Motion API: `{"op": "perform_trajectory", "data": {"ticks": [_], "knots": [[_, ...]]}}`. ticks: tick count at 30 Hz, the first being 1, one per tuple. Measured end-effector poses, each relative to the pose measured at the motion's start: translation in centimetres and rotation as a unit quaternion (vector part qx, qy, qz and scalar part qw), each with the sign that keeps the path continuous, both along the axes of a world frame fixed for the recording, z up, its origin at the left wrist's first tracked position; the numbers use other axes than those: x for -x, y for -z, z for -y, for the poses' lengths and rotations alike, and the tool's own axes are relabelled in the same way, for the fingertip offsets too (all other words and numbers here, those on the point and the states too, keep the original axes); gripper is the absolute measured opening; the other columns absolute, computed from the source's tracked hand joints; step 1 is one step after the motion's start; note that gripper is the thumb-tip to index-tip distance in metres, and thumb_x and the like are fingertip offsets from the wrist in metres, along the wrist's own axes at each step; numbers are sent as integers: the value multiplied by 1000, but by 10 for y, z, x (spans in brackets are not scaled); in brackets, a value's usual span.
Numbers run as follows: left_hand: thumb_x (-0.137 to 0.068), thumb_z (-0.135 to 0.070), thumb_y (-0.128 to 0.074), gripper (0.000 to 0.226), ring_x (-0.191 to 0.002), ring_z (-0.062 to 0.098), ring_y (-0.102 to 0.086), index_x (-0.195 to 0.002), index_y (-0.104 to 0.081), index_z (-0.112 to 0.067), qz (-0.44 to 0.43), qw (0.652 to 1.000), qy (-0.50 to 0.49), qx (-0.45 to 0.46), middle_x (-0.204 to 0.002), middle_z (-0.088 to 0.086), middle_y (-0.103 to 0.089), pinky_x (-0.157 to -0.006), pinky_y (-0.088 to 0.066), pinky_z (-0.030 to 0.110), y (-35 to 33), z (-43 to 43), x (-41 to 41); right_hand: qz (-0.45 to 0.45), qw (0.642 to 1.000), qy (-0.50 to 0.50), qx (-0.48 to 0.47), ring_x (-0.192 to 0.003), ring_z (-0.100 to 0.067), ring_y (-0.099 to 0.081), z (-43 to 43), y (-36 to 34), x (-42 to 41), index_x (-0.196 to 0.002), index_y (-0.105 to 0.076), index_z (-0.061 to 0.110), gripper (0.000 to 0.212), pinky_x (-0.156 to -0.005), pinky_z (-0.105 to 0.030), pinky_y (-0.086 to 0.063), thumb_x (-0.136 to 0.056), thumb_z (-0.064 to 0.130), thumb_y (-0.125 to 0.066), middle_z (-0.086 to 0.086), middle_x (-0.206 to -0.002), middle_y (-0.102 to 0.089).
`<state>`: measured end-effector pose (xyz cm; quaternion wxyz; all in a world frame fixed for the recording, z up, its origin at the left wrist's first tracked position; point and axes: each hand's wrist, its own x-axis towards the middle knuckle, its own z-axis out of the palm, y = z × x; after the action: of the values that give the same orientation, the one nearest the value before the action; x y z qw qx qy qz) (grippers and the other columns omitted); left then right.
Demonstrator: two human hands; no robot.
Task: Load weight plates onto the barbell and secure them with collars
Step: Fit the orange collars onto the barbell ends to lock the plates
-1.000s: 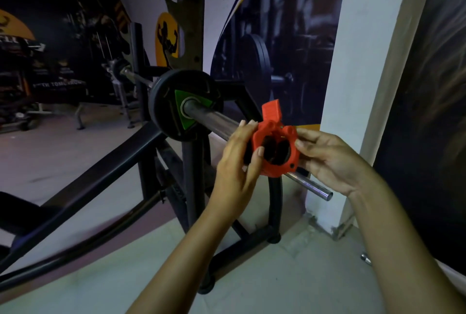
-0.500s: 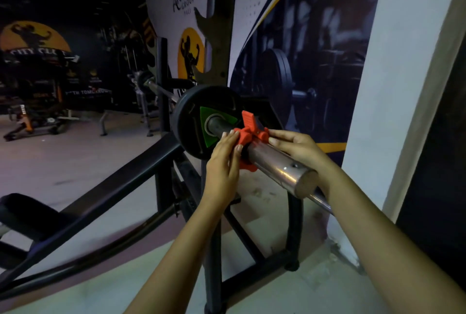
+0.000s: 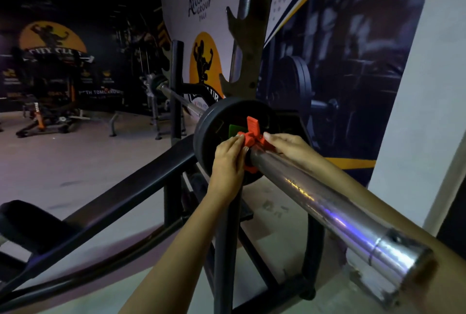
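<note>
Right up close, the chrome steel barbell sleeve [image 3: 327, 202] juts out from the black round weight plate [image 3: 214, 122] toward the camera, its blunt end nearest of all. Follow the sleeve in and here are both hands, one on each side of it. The left hand [image 3: 227, 160] pinches the near-left edge of the red plastic clamp collar [image 3: 252, 134], fingers stretched along it, thumb tucked by the steel. The right hand [image 3: 290, 144] curls over the top of the sleeve and grips the collar's far side with its fingertips! The collar sits round the sleeve, hard up by the plate's face, lever standing straight up; whether it actually touches the plate I cannot tell. A green patch shows on the plate just behind the lever. Below the plate, the black steel bench frame [image 3: 113, 195] slopes away to the left. Above the plate rises the dark notched rack upright [image 3: 249, 36], and beyond the plate the thin silver bar shaft [image 3: 176, 98] runs off left toward the far upright.
</note>
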<state>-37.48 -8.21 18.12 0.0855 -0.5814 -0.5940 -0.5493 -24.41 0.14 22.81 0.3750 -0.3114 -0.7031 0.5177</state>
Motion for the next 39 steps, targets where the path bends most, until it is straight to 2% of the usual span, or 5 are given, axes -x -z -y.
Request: {"op": "perform_trajectory", "data": {"ticks": [9,16,22,30,39], "knots": [[-92,-12,-51,35,-124,16,-38,-127,-50,-6,-10,999,8,-47,-132,12,-51,-105,-26,21,8,-8,3,131,977,128,-108,-32,-6,-43,-17,-13,24,-35,-41,20,70,-37,-19,-33,-48,87,-53,8,-33,-42],[-91,-7,-51,35,-128,19,-39,-127,-50,-5,30,998,4,-59,-133,11,-51,-109,-26,21,11,-9,-5,-82,983,112,120,-44,-20,-60,-31,-7,23,-62,-64,11,30,-41,-21,-45,-79,35,-57,-4,-50,-64],[-93,-12,-49,36,-131,17,-37,-129,-49,-11,27,999,-11,-33,-137,9,-48,-111,-26,27,9,-11,-6,-151,950,-1,274,-63,-27,-62,-31,3,15,-90,-63,14,25,-51,-30,-54,-84,36,-53,-15,-84,-60],[-94,-34,-38,50,-139,19,-18,-139,-34,-13,-201,961,-186,-26,-147,8,-33,-111,-12,31,-14,-10,8,-222,920,-55,318,-41,-18,-63,-36,6,15,-56,-67,5,47,-37,-24,-51,-93,13,-40,-9,-47,-65],[-96,-44,-26,61,-138,12,12,-145,-4,-15,-269,932,-237,60,-156,4,-4,-114,3,34,-40,-27,28,-203,923,-49,322,-50,-21,-67,-41,17,21,-82,-61,9,23,-44,-27,-54,-94,17,-43,-9,-54,-69]]}}
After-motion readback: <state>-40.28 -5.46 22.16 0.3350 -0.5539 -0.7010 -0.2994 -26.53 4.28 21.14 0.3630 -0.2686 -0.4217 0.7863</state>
